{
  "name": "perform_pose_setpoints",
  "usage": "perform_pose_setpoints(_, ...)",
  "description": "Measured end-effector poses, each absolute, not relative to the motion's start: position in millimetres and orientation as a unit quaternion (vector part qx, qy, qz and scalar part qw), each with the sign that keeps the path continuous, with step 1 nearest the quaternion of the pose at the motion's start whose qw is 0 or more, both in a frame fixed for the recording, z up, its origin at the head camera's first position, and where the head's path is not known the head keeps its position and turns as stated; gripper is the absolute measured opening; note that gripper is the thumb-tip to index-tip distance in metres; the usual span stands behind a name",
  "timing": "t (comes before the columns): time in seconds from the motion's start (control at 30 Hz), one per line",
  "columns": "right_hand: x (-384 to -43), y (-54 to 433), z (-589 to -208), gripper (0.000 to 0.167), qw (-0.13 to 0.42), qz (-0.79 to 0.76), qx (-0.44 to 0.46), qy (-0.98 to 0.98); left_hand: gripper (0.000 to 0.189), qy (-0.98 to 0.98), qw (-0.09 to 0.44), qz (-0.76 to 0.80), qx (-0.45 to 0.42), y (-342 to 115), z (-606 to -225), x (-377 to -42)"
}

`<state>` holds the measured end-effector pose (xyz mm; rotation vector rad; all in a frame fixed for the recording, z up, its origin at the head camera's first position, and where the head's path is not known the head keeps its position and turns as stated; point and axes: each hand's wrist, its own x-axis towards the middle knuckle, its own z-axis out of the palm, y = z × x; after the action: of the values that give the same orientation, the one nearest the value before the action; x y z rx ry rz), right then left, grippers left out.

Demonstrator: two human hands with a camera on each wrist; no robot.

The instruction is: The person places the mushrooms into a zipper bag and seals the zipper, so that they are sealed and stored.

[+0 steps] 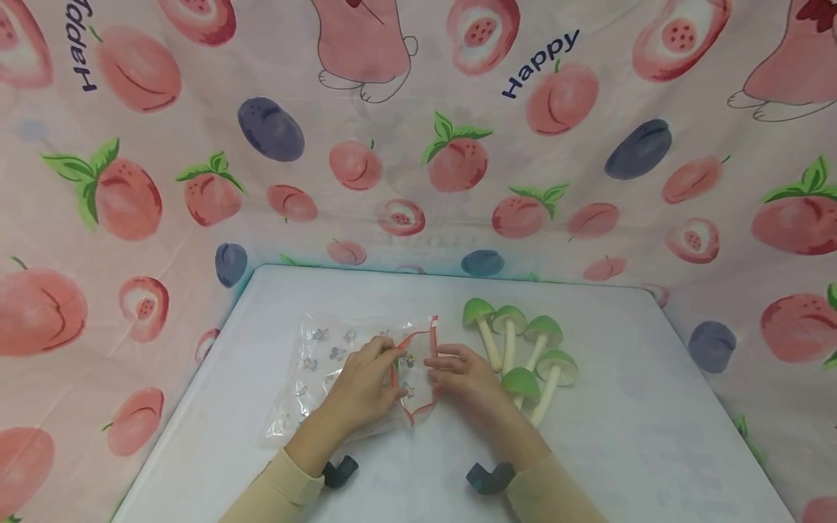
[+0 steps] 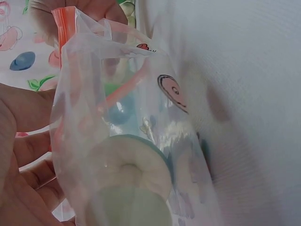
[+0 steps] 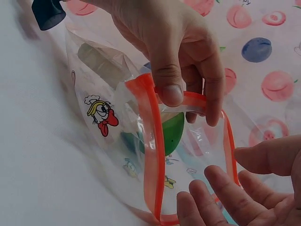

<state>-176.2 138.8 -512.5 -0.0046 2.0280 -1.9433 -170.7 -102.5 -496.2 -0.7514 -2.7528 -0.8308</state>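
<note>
A clear zip bag (image 1: 314, 392) with a red-orange zip rim (image 3: 153, 155) and small cartoon prints lies on the white table, its mouth spread toward the right. My left hand (image 1: 366, 381) pinches the rim at one side of the mouth, thumb on the near face. At the opposite side, my right hand (image 1: 467, 378) has its fingers extended at the rim, touching or very near it. Through the plastic, a green-capped toy mushroom (image 2: 129, 160) shows inside the bag. Just right of my right hand lie several more green mushrooms (image 1: 543, 330) with pale stems, partly covered by that hand.
Dark camera mounts (image 1: 490, 478) sit at both wrists. The white table (image 1: 641, 407) meets a pink fruit-printed cloth (image 1: 405, 160) at its back and sides.
</note>
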Motion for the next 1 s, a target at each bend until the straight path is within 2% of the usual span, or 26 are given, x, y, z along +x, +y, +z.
perform_pose_setpoints(0.5, -160, 157, -492, 0.057, 0.163, -0.692, 0.028, 0.703, 0.067, -0.925, 0.084, -0.274, -0.251, -102, -499, -170)
perform_pose_setpoints(1.0, -154, 186, -474, 0.056, 0.117, -0.647, 0.071, 0.750, 0.066, -0.923, 0.093, -0.275, -0.254, -100, -498, -171)
